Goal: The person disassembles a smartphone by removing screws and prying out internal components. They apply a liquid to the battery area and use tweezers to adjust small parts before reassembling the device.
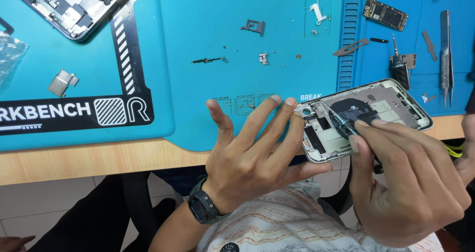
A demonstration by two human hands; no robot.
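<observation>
An opened phone housing (391, 103) with bare inner parts lies tilted over the bench's front edge. My left hand (252, 153), with a dark wristwatch, props it from the left: fingers spread, fingertips against the frame, thumb under its near corner. My right hand (410, 178) grips a thin dark screwdriver (341, 122) whose tip rests inside the housing near the round dark coil.
Blue work mats (208, 44) cover a wooden bench. A second opened phone (69, 7) lies far left, a metal bracket (63, 82) below it. Small screws, a SIM tray (255, 27), a circuit board (385, 13), tweezers (446, 54) and a small tool (400, 66) lie scattered.
</observation>
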